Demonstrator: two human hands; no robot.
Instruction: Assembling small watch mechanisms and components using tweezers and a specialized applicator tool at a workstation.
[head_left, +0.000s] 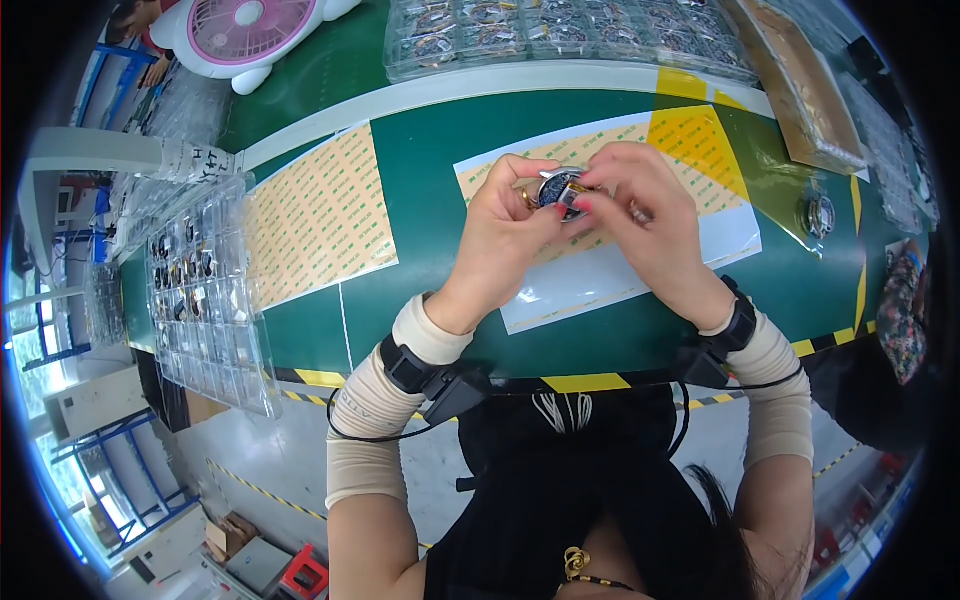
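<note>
My left hand grips a small round watch case by its rim, thumb in front and fingers behind. A dark circuit board shows inside the case, which has a silvery edge. My right hand pinches at the near right side of the case, thumb and fingertips at a small pale part on the board. Whether that part is fixed to the board is too small to tell. Below both hands lies a sheet of tan adhesive pieces on white backing, partly covered by them.
Another tan adhesive sheet lies to the left, beside a clear compartment tray of small parts. Trays of round boards stand at the back, near a pink-and-white fan. To the right are a cardboard box and another round case.
</note>
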